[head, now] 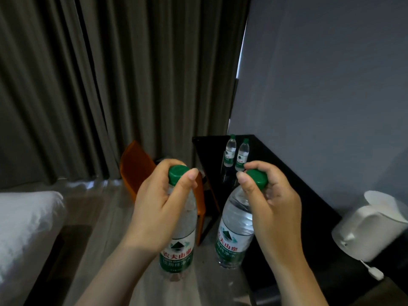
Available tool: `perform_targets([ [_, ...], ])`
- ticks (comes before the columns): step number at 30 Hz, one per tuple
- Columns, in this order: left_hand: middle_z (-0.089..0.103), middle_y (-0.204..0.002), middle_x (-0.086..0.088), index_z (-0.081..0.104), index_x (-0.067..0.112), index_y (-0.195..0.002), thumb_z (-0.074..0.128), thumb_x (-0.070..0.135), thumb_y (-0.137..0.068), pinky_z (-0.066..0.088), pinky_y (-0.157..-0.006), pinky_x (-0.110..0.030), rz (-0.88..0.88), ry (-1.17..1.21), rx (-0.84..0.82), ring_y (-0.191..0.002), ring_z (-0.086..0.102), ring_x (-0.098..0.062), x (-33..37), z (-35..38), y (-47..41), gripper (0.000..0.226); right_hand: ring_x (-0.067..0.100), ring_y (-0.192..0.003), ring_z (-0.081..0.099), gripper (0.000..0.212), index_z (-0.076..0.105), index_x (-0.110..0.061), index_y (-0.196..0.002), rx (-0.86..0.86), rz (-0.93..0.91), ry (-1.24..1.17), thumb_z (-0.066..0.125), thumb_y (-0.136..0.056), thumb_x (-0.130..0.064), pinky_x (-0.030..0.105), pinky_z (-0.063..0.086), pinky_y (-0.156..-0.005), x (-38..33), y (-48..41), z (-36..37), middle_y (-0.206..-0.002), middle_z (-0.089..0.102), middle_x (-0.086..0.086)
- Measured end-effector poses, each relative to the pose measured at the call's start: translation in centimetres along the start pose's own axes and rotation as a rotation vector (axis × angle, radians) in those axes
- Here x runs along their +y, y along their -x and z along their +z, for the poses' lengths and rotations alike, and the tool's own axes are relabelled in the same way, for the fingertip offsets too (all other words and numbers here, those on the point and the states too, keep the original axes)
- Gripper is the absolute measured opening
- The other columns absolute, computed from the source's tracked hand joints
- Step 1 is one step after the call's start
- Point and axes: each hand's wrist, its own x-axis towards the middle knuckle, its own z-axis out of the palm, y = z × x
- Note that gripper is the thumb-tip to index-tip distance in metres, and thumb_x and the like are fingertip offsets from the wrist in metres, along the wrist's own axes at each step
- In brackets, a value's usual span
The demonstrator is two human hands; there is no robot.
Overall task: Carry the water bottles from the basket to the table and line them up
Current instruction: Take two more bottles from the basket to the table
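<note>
My left hand [154, 208] is clamped around the neck of one water bottle [180, 237], thumb and fingers wrapped just below its green cap [178, 172], and the bottle hangs upright in the air. My right hand [273, 208] is closed the same way on the neck of a second water bottle [235, 230], pinching under its green cap [257, 178]; this one tilts, its base swung toward the left bottle. Both carried bottles are off any surface, hanging short of the black table [284, 173] with the floor below them. On that table, at its far end near the wall, I see two more bottles [236, 154] standing upright just beside each other. An orange chair [136, 166] sits left of the table, against the grey curtain [110, 85]. A white kettle [371, 226] rests on the table's near end, and a white bed [26, 228] lies well left of the table.
</note>
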Motion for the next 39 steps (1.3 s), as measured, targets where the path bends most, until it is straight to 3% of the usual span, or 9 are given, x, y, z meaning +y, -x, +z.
perform_targets([
  [5,0.066,-0.082,0.01,0.06,0.024,-0.082,0.045,0.058,-0.081,0.051,-0.07,-0.031,-0.045,0.035,-0.027,-0.078,0.062,-0.005,-4.3,2.4,-5.3,0.037,0.002,-0.079,0.065,0.019,0.065,-0.024,-0.098,-0.005,0.043,0.04,0.064,-0.081,-0.034,0.011,0.048,-0.065,4.1,-4.9,1.6,-0.088,0.067,-0.013],
  [11,0.068,-0.082,0.011,0.061,0.024,-0.082,0.054,0.044,-0.084,0.047,-0.067,-0.015,-0.057,0.078,-0.103,-0.077,0.063,-0.002,-10.2,5.2,-12.8,0.022,0.004,-0.08,0.064,0.023,0.063,-0.028,-0.098,0.033,0.072,0.15,0.06,-0.08,-0.042,0.011,0.047,-0.065,9.2,-10.9,4.5,-0.089,0.065,-0.013],
  [15,0.067,-0.082,0.01,0.06,0.027,-0.087,0.057,0.045,-0.087,0.05,-0.068,-0.02,-0.047,0.119,-0.189,-0.076,0.063,-0.003,-14.4,6.8,-19.2,0.019,0.003,-0.078,0.064,0.016,0.063,-0.03,-0.095,0.09,0.085,0.219,0.061,-0.081,-0.039,0.01,0.046,-0.064,12.8,-15.7,7.0,-0.089,0.065,-0.016],
  [18,0.062,-0.078,0.0,0.058,0.03,-0.089,0.058,0.04,-0.085,0.057,-0.065,-0.035,-0.06,0.119,-0.27,-0.071,0.061,-0.014,-17.3,7.9,-23.5,0.011,0.003,-0.079,0.064,0.017,0.063,-0.029,-0.097,0.126,0.121,0.268,0.063,-0.082,-0.037,0.01,0.047,-0.064,15.3,-19.0,8.5,-0.09,0.066,-0.017],
  [20,0.062,-0.079,-0.003,0.058,0.032,-0.092,0.059,0.036,-0.086,0.058,-0.063,-0.028,-0.069,0.132,-0.332,-0.074,0.061,-0.016,-19.1,8.7,-26.0,0.008,0.002,-0.08,0.064,0.024,0.063,-0.029,-0.099,0.166,0.142,0.304,0.062,-0.079,-0.042,0.01,0.046,-0.065,16.9,-20.8,9.4,-0.091,0.065,-0.018],
  [22,0.062,-0.082,-0.004,0.057,0.03,-0.096,0.058,0.035,-0.088,0.056,-0.063,-0.024,-0.045,0.116,-0.372,-0.076,0.06,-0.015,-20.8,9.7,-28.0,0.009,0.001,-0.082,0.065,0.025,0.063,-0.028,-0.102,0.182,0.176,0.329,0.063,-0.08,-0.041,0.01,0.047,-0.067,18.8,-22.2,9.9,-0.091,0.066,-0.017],
  [26,0.062,-0.081,-0.005,0.056,0.032,-0.101,0.056,0.036,-0.089,0.053,-0.066,-0.039,-0.051,0.107,-0.434,-0.075,0.06,-0.016,-24.1,12.1,-31.0,0.012,0.003,-0.083,0.066,0.025,0.062,-0.031,-0.102,0.169,0.256,0.336,0.062,-0.079,-0.043,0.021,0.054,-0.07,21.9,-24.5,10.7,-0.089,0.068,-0.013],
  [31,0.06,-0.081,0.002,0.056,0.033,-0.098,0.057,0.036,-0.089,0.054,-0.066,-0.042,-0.071,0.072,-0.48,-0.077,0.059,-0.012,-28.5,16.1,-34.6,0.009,0.002,-0.079,0.065,0.018,0.061,-0.032,-0.1,0.176,0.318,0.373,0.064,-0.083,-0.036,0.017,0.053,-0.066,26.6,-27.7,10.9,-0.086,0.067,-0.014],
  [39,0.06,-0.079,-0.013,0.055,0.025,-0.096,0.055,0.047,-0.088,0.046,-0.059,-0.054,-0.089,0.113,-0.606,-0.065,0.057,-0.03,-33.5,24.6,-40.6,0.023,0.004,-0.076,0.065,0.018,0.06,-0.036,-0.098,0.156,0.408,0.377,0.067,-0.082,-0.033,0.027,0.055,-0.067,35.5,-34.3,9.2,-0.086,0.067,-0.012],
])
